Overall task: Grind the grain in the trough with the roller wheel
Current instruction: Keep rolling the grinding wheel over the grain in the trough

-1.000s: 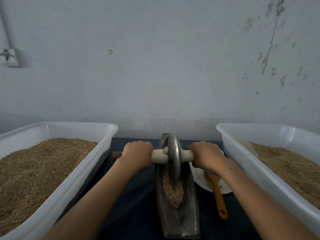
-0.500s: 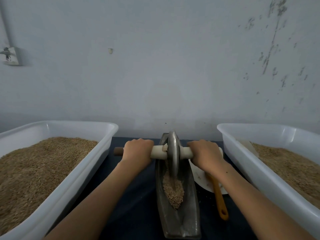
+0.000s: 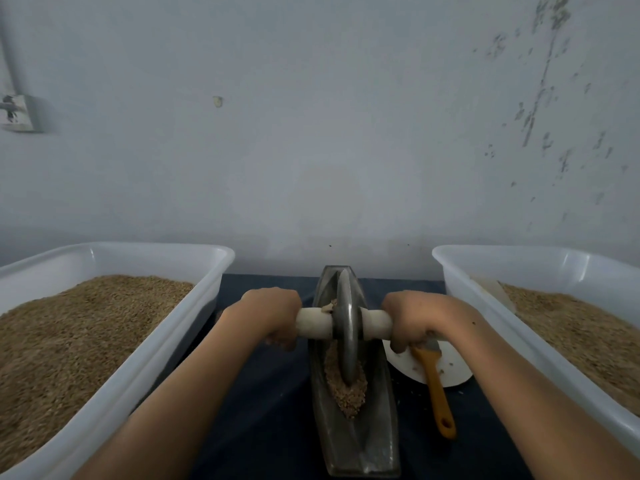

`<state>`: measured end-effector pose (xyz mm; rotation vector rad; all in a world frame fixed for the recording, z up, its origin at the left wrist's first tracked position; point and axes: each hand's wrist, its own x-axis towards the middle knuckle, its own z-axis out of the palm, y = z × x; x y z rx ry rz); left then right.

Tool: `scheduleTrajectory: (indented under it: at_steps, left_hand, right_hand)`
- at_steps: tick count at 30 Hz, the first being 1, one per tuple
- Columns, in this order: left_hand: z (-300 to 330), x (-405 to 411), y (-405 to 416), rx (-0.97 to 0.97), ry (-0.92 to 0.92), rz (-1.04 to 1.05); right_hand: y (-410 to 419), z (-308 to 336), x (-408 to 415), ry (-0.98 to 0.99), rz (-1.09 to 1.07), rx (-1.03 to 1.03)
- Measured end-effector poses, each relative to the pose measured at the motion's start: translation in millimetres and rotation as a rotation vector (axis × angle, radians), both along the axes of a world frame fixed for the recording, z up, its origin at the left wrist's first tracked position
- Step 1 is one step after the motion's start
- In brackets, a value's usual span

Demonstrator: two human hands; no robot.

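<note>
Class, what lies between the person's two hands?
In the head view, the white handle and metal roller wheel lie between left hand and right hand.

Trough (image 3: pixel 360 441): grey metal, dull sheen, smooth inner walls showing soft reflections. Roller wheel (image 3: pixel 347 337): metal disc, brushed-looking, rim catching a faint highlight. Axle handle (image 3: pixel 313 323): pale, matt, looking like unvarnished wood or similar; some crumbs are sticking to it near the disc. Grain (image 3: pixel 346 393) in the trough: coarse, granular, tan, matt. Left tub (image 3: pixel 166 344) and right tub (image 3: pixel 491 271): white translucent plastic, smooth, glossy streaks showing along the walls; contents are looking rough and granular. Table cover (image 3: pixel 270 410): dark blue, matt, cloth-like. Plate (image 3: pixel 453 368): white, smooth. Brush handle (image 3: pixel 437 393): orange, smooth plastic. Wall (image 3: pixel 346 133): matt paint, flaking in patches at right.
</note>
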<state>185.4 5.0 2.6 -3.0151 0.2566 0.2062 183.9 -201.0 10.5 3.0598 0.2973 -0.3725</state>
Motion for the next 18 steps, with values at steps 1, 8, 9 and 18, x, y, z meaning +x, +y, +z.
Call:
scheduleTrajectory:
  at_steps: [1,8,9,18]
  left_hand:
    - [-2,1,-1,0.023,-0.071,0.009]
    - [-18,7,-6,-0.009,-0.501,-0.006]
    - [-18,7,-6,-0.007,-0.488,-0.014]
    - [-1,5,7,-0.09,0.134,-0.033]
  right_hand:
    - [1,-2,1,-0.068,0.008,-0.029]
    - [3,-21,9,-0.512,0.013,0.006]
    - [3,-20,8,-0.505,0.015,0.005]
    - [-2,-1,-1,0.005,0.013,-0.023]
